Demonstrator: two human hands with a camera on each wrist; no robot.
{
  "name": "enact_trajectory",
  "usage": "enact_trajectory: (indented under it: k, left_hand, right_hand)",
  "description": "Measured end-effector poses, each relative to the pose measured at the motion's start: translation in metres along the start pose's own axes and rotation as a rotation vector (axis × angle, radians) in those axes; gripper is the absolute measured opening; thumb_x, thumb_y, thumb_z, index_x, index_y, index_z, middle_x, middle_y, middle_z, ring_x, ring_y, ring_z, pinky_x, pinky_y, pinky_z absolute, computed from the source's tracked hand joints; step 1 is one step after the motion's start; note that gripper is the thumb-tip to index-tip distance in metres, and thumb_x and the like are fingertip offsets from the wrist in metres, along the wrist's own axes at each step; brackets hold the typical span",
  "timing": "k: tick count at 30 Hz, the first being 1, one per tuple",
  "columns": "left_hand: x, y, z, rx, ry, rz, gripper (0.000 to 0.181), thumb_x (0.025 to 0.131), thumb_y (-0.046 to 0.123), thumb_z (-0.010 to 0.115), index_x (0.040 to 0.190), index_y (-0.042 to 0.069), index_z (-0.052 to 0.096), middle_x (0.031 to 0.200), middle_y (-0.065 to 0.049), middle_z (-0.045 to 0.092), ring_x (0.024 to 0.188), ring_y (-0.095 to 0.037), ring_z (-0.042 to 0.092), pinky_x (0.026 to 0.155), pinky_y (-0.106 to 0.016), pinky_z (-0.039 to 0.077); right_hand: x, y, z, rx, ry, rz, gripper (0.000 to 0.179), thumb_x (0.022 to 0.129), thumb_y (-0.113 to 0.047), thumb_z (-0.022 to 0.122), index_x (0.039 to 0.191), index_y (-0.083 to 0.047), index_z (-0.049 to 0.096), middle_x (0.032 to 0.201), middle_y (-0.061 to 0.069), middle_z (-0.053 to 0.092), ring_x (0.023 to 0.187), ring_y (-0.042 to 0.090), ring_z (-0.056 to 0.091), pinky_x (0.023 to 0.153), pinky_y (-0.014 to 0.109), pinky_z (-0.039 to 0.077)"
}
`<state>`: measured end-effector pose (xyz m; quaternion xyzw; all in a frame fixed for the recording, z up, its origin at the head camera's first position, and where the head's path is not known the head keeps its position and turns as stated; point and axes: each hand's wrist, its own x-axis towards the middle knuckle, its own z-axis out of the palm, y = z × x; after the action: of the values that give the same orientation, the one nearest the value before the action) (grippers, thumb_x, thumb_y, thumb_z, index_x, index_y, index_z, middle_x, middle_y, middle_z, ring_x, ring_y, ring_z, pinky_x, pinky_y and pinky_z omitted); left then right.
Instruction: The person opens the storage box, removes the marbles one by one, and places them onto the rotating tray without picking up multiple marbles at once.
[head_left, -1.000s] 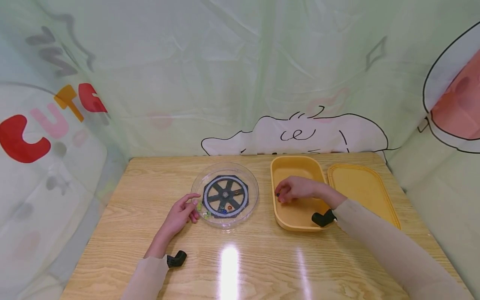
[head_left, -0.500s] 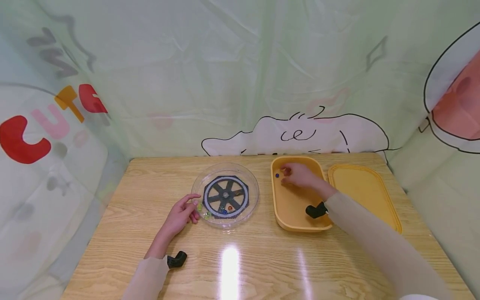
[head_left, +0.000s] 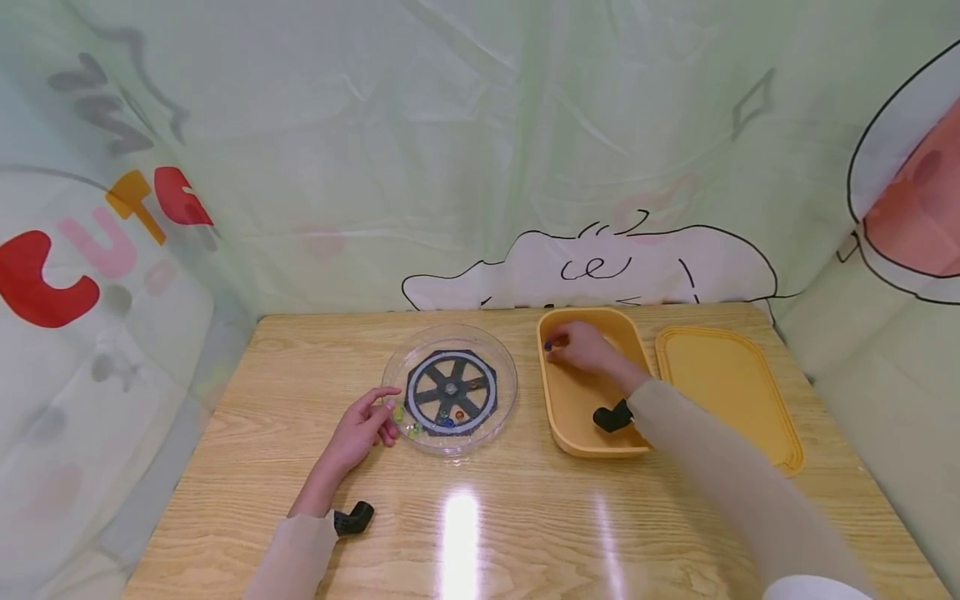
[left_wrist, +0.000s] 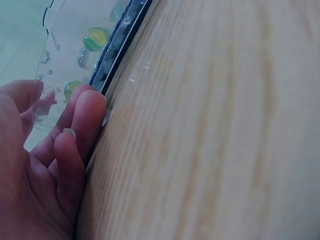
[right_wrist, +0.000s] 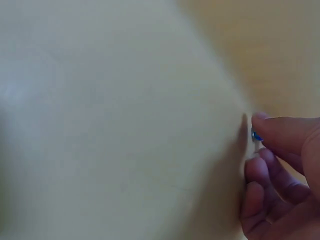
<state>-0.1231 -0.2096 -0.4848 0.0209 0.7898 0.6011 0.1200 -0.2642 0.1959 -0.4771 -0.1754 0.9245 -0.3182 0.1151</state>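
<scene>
My right hand (head_left: 585, 346) reaches into the yellow box (head_left: 600, 433), near its far left corner. Its thumb and fingertips pinch a small blue marble (right_wrist: 256, 135) close to the box wall. My left hand (head_left: 363, 433) holds the left side of a clear round dish (head_left: 506, 417), its fingertips at the rim. In the left wrist view, some fingers (left_wrist: 90, 110) lie along the dish's lower edge, and others show by its clear wall. Yellow-green marbles (left_wrist: 95, 39) lie in the dish near this hand. An orange marble (head_left: 460, 415) and a blue one (head_left: 448, 423) lie further in.
A dark spoked wheel pattern (head_left: 420, 398) shows in the dish. Right of the box lies a flat yellow lid (head_left: 720, 383). All stand on a wooden table (head_left: 300, 367), with a printed curtain (head_left: 450, 167) behind its far edge.
My right hand has moved within the box to the far left and closed its fingertips on the blue marble. The box has shifted slightly. The left hand has stayed at the dish.
</scene>
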Motion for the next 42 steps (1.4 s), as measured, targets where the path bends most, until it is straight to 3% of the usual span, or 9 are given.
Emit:
enact_trajectory:
  k: [7, 15, 21, 25, 30, 39, 42]
  left_hand:
    - [0.0, 0.0, 0.0, 0.002, 0.003, 0.003, 0.034, 0.106, 0.018, 0.05, 0.137, 0.005, 0.055, 0.077, -0.018, 0.065, 0.063, -0.027, 0.063, 0.058, -0.028, 0.049]
    - [0.0, 0.0, 0.001, 0.004, 0.001, 0.006, 0.034, 0.106, 0.017, 0.051, 0.137, 0.004, 0.055, 0.077, -0.018, 0.065, 0.063, -0.028, 0.063, 0.058, -0.028, 0.049]
    - [0.009, -0.02, -0.001, 0.0, 0.006, -0.014, 0.035, 0.106, 0.019, 0.05, 0.139, 0.007, 0.054, 0.078, -0.018, 0.065, 0.063, -0.027, 0.063, 0.057, -0.027, 0.049]
    - [0.014, -0.031, -0.002, 0.001, 0.016, -0.004, 0.035, 0.106, 0.024, 0.051, 0.138, 0.01, 0.055, 0.077, -0.015, 0.065, 0.062, -0.025, 0.062, 0.056, -0.027, 0.048]
    - [0.015, -0.033, -0.001, 0.002, 0.019, 0.022, 0.034, 0.105, 0.029, 0.053, 0.135, 0.014, 0.057, 0.077, -0.014, 0.065, 0.061, -0.024, 0.063, 0.056, -0.027, 0.049]
    - [0.014, -0.031, -0.003, 0.01, -0.001, 0.016, 0.036, 0.105, 0.03, 0.053, 0.137, 0.014, 0.056, 0.078, -0.013, 0.066, 0.063, -0.025, 0.064, 0.056, -0.027, 0.049]
    - [0.01, -0.021, -0.003, 0.021, -0.01, 0.005, 0.035, 0.106, 0.025, 0.05, 0.138, 0.01, 0.054, 0.078, -0.015, 0.066, 0.064, -0.027, 0.064, 0.057, -0.028, 0.049]
  right_hand:
    - [0.001, 0.001, 0.006, 0.018, 0.042, -0.01, 0.015, 0.087, -0.009, 0.076, 0.098, 0.0, 0.074, 0.089, 0.005, 0.071, 0.084, 0.021, 0.061, 0.081, 0.036, 0.048]
    - [-0.005, -0.001, 0.002, 0.014, 0.027, -0.019, 0.014, 0.088, -0.01, 0.076, 0.099, -0.002, 0.074, 0.092, 0.005, 0.072, 0.086, 0.021, 0.061, 0.082, 0.036, 0.048]
    - [-0.014, -0.009, -0.011, 0.064, 0.057, 0.013, 0.015, 0.091, -0.01, 0.073, 0.104, -0.004, 0.075, 0.096, 0.006, 0.071, 0.082, 0.022, 0.06, 0.074, 0.034, 0.049]
    - [-0.024, -0.027, -0.019, 0.076, 0.115, -0.032, 0.017, 0.092, -0.013, 0.072, 0.106, -0.004, 0.074, 0.098, 0.007, 0.07, 0.088, 0.023, 0.059, 0.08, 0.036, 0.047]
    - [-0.036, -0.059, -0.019, 0.118, 0.137, -0.093, 0.021, 0.092, -0.016, 0.074, 0.108, -0.003, 0.074, 0.098, 0.005, 0.071, 0.089, 0.024, 0.06, 0.076, 0.034, 0.049]
    - [-0.037, -0.108, 0.014, 0.177, 0.038, -0.16, 0.02, 0.09, -0.012, 0.075, 0.109, -0.005, 0.075, 0.094, -0.001, 0.069, 0.087, 0.02, 0.058, 0.075, 0.031, 0.05]
    - [-0.035, -0.117, 0.026, 0.184, 0.018, -0.188, 0.019, 0.09, -0.012, 0.076, 0.107, -0.005, 0.075, 0.092, -0.002, 0.069, 0.085, 0.018, 0.058, 0.075, 0.031, 0.05]
